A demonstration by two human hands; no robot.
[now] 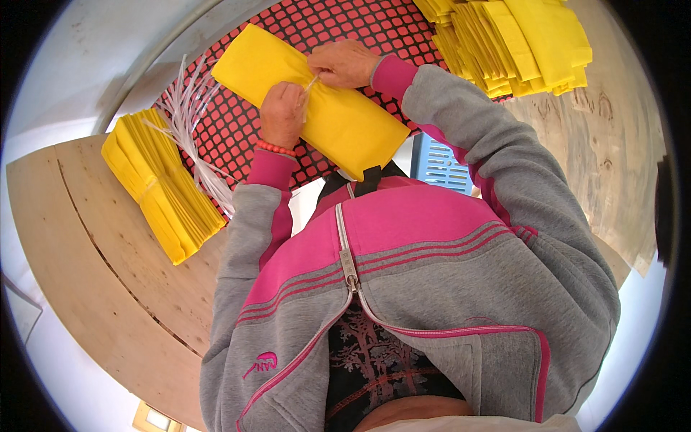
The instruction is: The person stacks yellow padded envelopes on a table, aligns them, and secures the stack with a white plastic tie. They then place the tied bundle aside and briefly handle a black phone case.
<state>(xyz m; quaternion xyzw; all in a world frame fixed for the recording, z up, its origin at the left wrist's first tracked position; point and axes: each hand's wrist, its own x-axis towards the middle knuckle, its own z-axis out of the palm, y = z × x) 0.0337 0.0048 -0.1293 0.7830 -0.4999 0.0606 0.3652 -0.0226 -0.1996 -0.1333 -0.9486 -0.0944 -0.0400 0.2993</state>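
Observation:
A flat bundle of yellow folded cloth or bags (363, 126) lies slantwise in front of me. A thin white tie strip (312, 83) crosses its middle, and the bundle is drawn in there. My left hand (282, 108), with a red bead bracelet at the wrist, is closed on the strip at the bundle's near left edge. Just above and to the right, my right hand (344, 63) rests on the bundle with its fingers pinched on the strip. The fingertips are partly hidden, so I cannot tell whether the strip is knotted or twisted.
Beneath the bundle spreads a red-and-black checked mat (230, 129). Loose white strips (188, 122) lie at its left. A tied yellow bundle (162, 187) rests on the wooden table (86, 273). Yellow stacks (504, 47) are piled at the far right. Below shows a blue slotted plastic surface (440, 164).

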